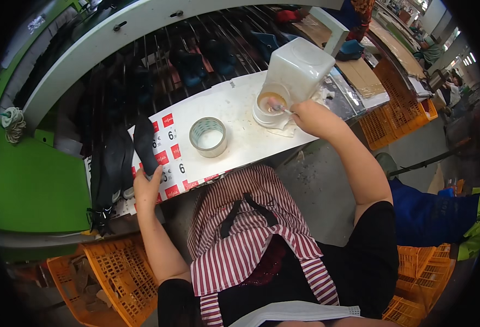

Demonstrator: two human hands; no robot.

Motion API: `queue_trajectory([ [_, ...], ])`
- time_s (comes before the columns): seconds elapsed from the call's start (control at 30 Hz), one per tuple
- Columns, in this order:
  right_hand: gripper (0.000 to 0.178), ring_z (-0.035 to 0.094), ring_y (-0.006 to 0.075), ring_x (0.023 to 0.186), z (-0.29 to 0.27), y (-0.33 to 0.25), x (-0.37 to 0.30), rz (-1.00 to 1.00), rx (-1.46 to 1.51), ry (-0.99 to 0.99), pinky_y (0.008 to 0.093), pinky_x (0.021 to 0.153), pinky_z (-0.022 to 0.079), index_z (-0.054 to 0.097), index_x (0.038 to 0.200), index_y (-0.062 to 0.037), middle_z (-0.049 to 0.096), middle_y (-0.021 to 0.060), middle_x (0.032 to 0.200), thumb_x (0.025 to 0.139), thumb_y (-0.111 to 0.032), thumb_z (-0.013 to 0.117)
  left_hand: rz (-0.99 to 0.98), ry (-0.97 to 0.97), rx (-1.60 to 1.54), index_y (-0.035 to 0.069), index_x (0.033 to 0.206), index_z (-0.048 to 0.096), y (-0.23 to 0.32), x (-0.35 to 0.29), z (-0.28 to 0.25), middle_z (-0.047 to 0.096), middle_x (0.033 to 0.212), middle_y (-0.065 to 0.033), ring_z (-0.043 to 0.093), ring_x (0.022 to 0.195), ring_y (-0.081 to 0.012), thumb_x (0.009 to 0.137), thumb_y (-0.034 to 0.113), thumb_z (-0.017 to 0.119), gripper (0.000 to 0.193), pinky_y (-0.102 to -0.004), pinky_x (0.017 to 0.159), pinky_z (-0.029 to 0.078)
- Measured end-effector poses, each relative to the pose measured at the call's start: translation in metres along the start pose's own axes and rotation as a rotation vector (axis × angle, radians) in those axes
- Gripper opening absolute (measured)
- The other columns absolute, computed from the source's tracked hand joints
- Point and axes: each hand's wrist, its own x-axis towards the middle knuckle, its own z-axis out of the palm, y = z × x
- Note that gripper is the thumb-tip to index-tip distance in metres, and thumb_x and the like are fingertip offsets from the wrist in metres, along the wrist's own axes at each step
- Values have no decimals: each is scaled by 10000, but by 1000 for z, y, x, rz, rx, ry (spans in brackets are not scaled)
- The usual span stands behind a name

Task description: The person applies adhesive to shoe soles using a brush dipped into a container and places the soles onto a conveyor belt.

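Note:
My left hand (146, 188), at the left end of the white work surface, grips the near end of a long black shoe sole (144, 143) between thumb and fingers. Right beside it lie more dark soles (121, 158), partly overlapping. On the far right of the surface, my right hand (316, 118) is closed around the thin handle of a small brush (284, 109). Its head dips into a white round tub (266, 119) holding pale, amber-tinted liquid; the bristles are hard to make out. Against the tub's back stands a translucent white plastic jug (300, 62).
A roll of tape (207, 137) sits mid-surface on the printed sheet (169, 136). Behind runs a rack of metal rods (158, 71) carrying dark shoe parts. Orange crates (122, 278) stand low at left and right. A person in blue trousers (430, 212) is at right.

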Motion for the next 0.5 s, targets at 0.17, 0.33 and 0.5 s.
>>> queue_trajectory([
  [0.17, 180, 597, 383, 730, 8, -8, -12, 67, 28, 117, 450, 690, 475, 605, 822, 35, 602, 238, 744, 803, -130, 533, 4, 88, -84, -64, 854, 589, -19, -8, 12, 622, 754, -181, 602, 708, -263, 772, 392, 645, 466, -346, 667, 449],
  [0.33, 185, 595, 395, 683, 7, -12, -24, 48, 124, 207, 468, 661, 476, 591, 731, 33, 592, 238, 696, 804, -122, 519, -153, 105, -806, -49, 999, 553, -22, -11, 9, 580, 848, -67, 537, 794, -100, 831, 258, 639, 360, -231, 667, 417],
  [0.5, 160, 590, 402, 725, 20, -5, -28, 24, 287, 247, 449, 670, 474, 595, 819, 43, 591, 257, 734, 812, -102, 526, -50, 7, -1361, 5, 1027, 539, -16, -13, -14, 599, 922, -86, 587, 845, -165, 878, 153, 562, 211, -285, 735, 458],
])
